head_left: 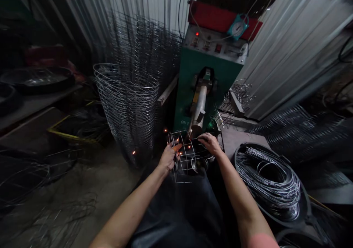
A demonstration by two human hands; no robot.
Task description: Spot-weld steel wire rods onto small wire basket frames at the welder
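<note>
A small round wire frame point(187, 156) is held under the metal arm point(199, 112) of a green machine point(190, 69). My left hand point(168, 156) is closed around the frame's left side, and an orange covering shows at one finger. On the right, my right hand point(209, 143) pinches the end of a thin wire point(194, 139) that reaches to the tip of the machine's arm. Orange sparks fly around the frame and my left hand.
Tall stacks of wire rings point(127, 104) stand left of the machine. A round tub point(307, 200) holding wire hoops point(268, 181) is at the right. Wire racks point(234, 104) lie behind it. A yellow-edged crate point(68, 135) sits at the left.
</note>
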